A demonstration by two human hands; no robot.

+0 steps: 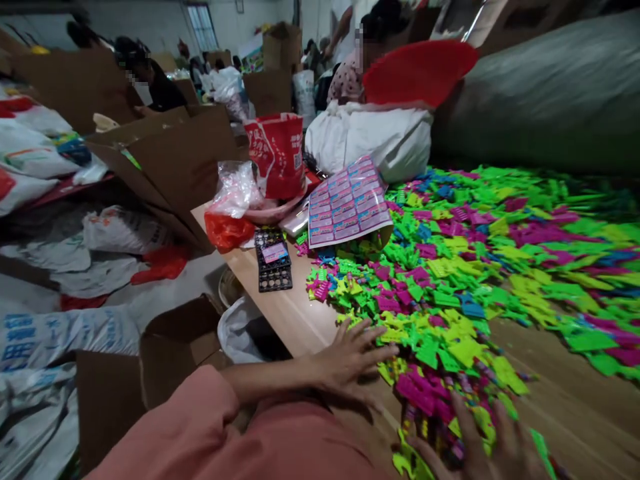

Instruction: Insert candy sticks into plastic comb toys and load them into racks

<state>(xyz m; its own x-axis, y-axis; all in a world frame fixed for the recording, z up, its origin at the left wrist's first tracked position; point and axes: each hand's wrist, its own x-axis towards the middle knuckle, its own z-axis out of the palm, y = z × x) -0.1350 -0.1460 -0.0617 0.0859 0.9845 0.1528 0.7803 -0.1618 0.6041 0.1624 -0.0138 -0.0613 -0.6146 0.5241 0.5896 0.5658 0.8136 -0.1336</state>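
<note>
A heap of flat plastic pieces [450,293] in green, yellow, pink and blue covers much of the wooden table [295,313]. My left hand [345,360] lies at the heap's near left edge with its fingers spread, and nothing is in its grasp. At the bottom right, my right hand [480,447] is partly cut off by the frame. Its fingers are apart over pink and yellow pieces and small striped sticks. Between the two hands lies a cluster of pink pieces [425,390].
A printed sheet of pink-purple labels [347,207] rests against the heap. Black trays [274,260] lie near the table's left edge. Behind them stands a red bag [277,153]. Cardboard boxes [170,167] and white sacks [65,333] crowd the left. Other people sit farther back.
</note>
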